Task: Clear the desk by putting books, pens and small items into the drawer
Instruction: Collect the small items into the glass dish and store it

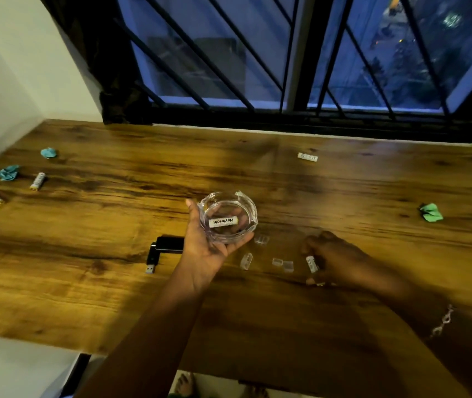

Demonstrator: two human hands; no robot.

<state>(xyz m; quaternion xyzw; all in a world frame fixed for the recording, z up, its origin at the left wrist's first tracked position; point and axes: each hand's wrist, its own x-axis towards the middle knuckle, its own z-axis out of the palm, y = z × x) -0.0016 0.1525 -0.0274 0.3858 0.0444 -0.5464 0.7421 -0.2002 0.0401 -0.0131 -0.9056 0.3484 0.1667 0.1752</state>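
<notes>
glass dish (243, 206) gripped by left hand (206, 248), right hand (335, 259) pinching battery (311, 264), mid desk (114, 282).

Left grip (211, 242) cups palm-up, raised; right grip (333, 261) curls knuckles-up, both forearms extended.

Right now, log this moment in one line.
left hand: holds glass dish, one battery inside | right hand: pinches second battery at desk | loose: USB stick

Dark wood-grain desk (85, 282) set against a white wall (13, 67) on the left, wide window (257, 61) behind it with black slanted bars (188, 38), dark curtain (108, 58) bunched in the corner, blue dusk outside, warm light across the wood
</notes>
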